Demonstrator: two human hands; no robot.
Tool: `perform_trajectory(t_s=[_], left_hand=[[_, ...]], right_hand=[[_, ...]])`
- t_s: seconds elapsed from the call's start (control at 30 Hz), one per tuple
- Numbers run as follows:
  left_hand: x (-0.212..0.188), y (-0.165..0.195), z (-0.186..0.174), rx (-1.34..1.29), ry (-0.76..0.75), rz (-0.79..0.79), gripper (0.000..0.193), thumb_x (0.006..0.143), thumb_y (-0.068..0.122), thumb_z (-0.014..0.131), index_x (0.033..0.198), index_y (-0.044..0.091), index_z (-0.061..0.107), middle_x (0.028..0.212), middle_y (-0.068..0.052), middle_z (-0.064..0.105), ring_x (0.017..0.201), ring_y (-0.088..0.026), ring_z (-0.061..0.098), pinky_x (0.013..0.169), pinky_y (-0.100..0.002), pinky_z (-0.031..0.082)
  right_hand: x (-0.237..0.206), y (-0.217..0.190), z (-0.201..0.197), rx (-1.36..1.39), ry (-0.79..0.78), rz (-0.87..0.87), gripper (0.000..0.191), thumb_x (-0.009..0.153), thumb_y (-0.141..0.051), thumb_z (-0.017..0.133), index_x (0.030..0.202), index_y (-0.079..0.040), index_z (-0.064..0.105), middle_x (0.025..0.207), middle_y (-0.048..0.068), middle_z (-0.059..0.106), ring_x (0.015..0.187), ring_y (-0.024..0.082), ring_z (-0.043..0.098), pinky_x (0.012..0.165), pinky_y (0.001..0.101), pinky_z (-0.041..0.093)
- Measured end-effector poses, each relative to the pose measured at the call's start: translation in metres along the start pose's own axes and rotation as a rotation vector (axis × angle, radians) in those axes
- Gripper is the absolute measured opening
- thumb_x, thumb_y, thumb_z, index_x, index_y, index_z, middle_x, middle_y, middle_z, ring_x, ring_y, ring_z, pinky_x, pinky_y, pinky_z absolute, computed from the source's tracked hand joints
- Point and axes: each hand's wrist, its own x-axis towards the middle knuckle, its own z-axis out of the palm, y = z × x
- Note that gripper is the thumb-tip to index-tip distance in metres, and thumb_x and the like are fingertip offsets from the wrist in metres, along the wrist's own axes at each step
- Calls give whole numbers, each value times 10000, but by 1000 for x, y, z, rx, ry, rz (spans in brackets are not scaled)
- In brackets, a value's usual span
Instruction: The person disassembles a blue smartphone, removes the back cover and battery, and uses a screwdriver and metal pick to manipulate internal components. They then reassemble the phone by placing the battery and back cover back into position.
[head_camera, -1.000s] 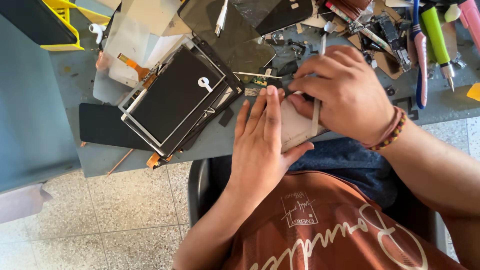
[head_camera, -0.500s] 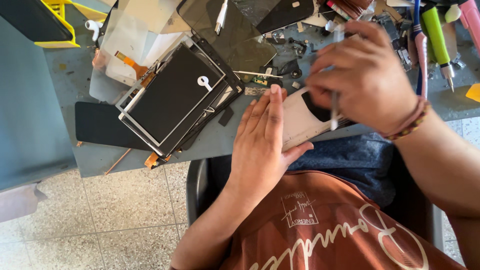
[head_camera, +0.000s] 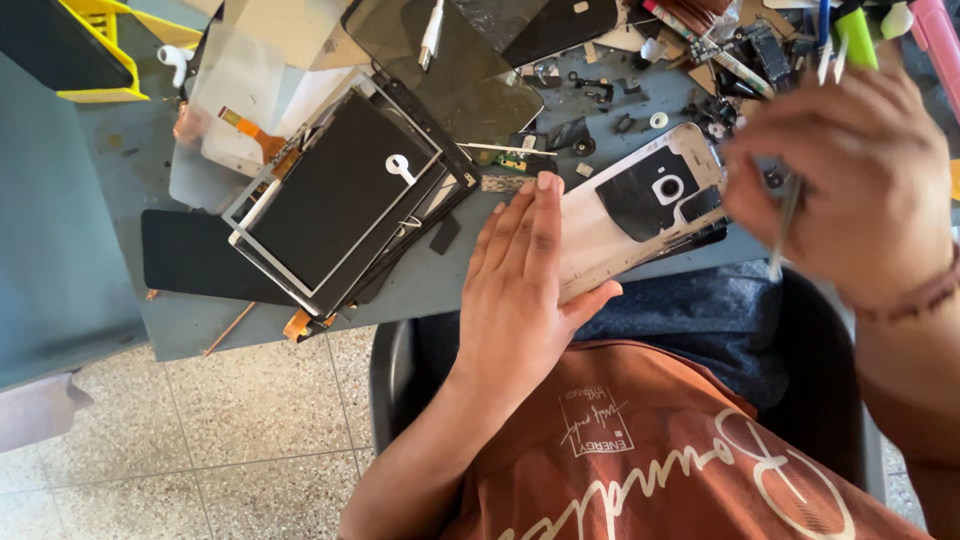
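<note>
My left hand (head_camera: 520, 290) grips the near end of a white phone back housing (head_camera: 625, 215), thumb under its lower edge and fingers flat along its side. The housing lies at the bench's near edge, its inner side up, with a black patch and round camera hole. My right hand (head_camera: 850, 170) is raised above the housing's far end, blurred, and pinches thin metal tweezers (head_camera: 783, 222) that point down.
A stack of dismantled tablet screens and frames (head_camera: 335, 205) lies left of the hand on the grey bench (head_camera: 190, 320). Small parts, screws and tools (head_camera: 700, 50) litter the back right. A yellow bin (head_camera: 95, 50) sits far left. Tiled floor lies below.
My right hand has lifted off the housing and moved right with the tweezers, uncovering the housing's camera end. My left hand has stayed on the near end.
</note>
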Motion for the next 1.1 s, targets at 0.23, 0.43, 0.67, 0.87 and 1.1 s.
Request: perform_trajectory(t_s=[0.23, 0.43, 0.67, 0.87, 1.1], left_hand=[[-3, -2, 4, -7, 8, -17, 1070, 793, 391, 881, 1577, -29, 286, 1495, -214, 541, 1401, -389, 538, 1212, -508, 407], [-2, 2, 1, 3, 7, 24, 1015, 852, 408, 852, 1594, 2, 290, 1515, -188, 524, 1420, -385, 529, 1239, -520, 390], [0, 5, -1, 101, -91, 37, 733, 911, 417, 776, 1555, 262, 463, 1519, -166, 472, 1385, -379, 488, 1229, -539, 364], [4, 8, -3, 186, -122, 76, 526, 951, 436, 722, 1441, 276, 616, 1485, -177, 447, 1359, -385, 471, 1207, -548, 357], [4, 11, -5, 187, -117, 51, 508, 926, 420, 738, 1402, 264, 654, 1490, -161, 460, 1369, -372, 480, 1207, -531, 369]], right_hand=[[-40, -25, 27, -83, -4, -82, 130, 763, -101, 825, 879, -58, 787, 877, 57, 654, 860, 220, 570, 851, 396, 459], [-41, -42, 25, -16, -27, -51, 128, 754, -79, 798, 881, -91, 786, 902, 36, 645, 892, 227, 567, 858, 393, 436], [-52, -18, 21, -139, 27, -28, 121, 848, -58, 805, 964, -81, 786, 993, 49, 645, 957, 211, 540, 869, 369, 417], [-52, -33, 30, -6, -35, -6, 251, 712, -73, 832, 957, -88, 783, 972, 66, 632, 964, 274, 565, 913, 442, 429], [-46, -38, 23, -43, -60, 41, 282, 697, -61, 833, 965, -136, 785, 1043, 44, 628, 1052, 306, 565, 1023, 458, 428]])
